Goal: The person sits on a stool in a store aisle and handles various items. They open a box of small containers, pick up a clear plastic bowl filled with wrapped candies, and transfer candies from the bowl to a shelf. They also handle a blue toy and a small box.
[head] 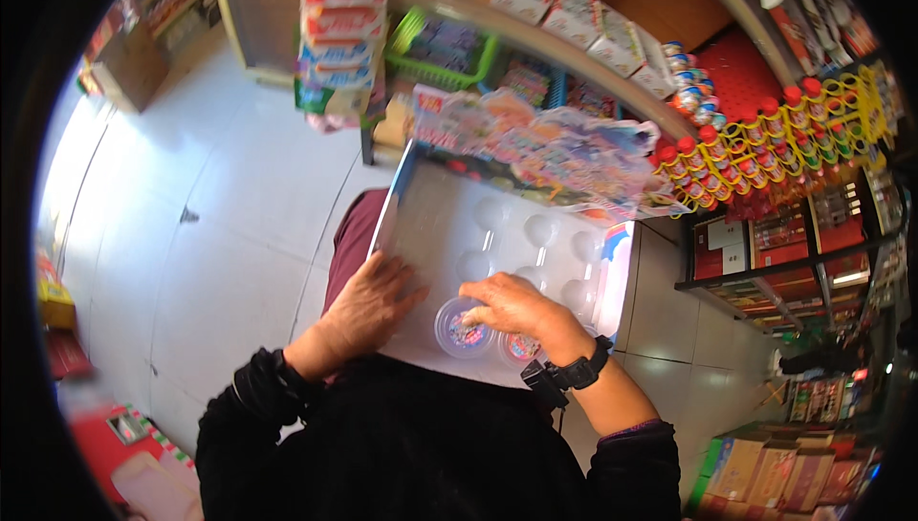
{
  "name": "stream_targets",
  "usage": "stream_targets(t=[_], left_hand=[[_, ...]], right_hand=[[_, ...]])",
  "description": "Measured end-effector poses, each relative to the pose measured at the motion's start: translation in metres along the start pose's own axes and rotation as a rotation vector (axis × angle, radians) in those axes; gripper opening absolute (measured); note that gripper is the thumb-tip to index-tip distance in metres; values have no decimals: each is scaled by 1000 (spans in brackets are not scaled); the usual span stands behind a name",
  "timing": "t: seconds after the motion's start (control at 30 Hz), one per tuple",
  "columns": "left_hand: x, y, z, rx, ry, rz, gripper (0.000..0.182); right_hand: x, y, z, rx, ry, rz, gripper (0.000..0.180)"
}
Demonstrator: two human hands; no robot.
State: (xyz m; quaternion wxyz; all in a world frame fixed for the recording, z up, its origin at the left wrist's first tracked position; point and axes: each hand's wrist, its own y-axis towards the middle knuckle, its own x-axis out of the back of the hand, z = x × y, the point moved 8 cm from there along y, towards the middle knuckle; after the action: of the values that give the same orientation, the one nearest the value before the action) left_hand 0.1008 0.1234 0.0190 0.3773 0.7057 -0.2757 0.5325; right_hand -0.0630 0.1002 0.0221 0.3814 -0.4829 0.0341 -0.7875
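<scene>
An open cardboard display box (624,274) with a printed, cut-out header card (538,144) rests before me on my lap. Inside it lies a clear plastic tray (423,223) with rows of round hollows. My left hand (369,306) lies over the box's left edge, fingers apart on the tray. My right hand (513,306), a black device strapped at its wrist, pinches the rim of a clear plastic cup (465,331) of small multicoloured pieces. Just right of it sits a similar cup (520,347), partly hidden by my right hand.
Beyond the box, a shelf holds a green basket (437,55) and small white boxes (574,15). A yellow rack (760,141) of red-capped bottles juts in from the right. Stacked cartons (774,474) stand at lower right, and a red surface (122,442) at lower left.
</scene>
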Motion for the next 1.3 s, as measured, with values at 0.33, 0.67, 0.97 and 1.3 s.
stream_targets(t=[0.33,0.67,0.97,1.3], left_hand=[[27,-1,5,14,-223,-144,46],[-31,-47,64,767,-1301,-158,82],[-12,-26,58,695,-1264,-178,81],[63,-90,85,897,-1212,-407,72]], right_hand=[[57,-42,19,91,297,-358,28],[-5,-242,-143,-426,854,-1100,62],[-36,-218,-110,-253,1047,-963,70],[-29,-116,-112,-124,1074,-860,61]])
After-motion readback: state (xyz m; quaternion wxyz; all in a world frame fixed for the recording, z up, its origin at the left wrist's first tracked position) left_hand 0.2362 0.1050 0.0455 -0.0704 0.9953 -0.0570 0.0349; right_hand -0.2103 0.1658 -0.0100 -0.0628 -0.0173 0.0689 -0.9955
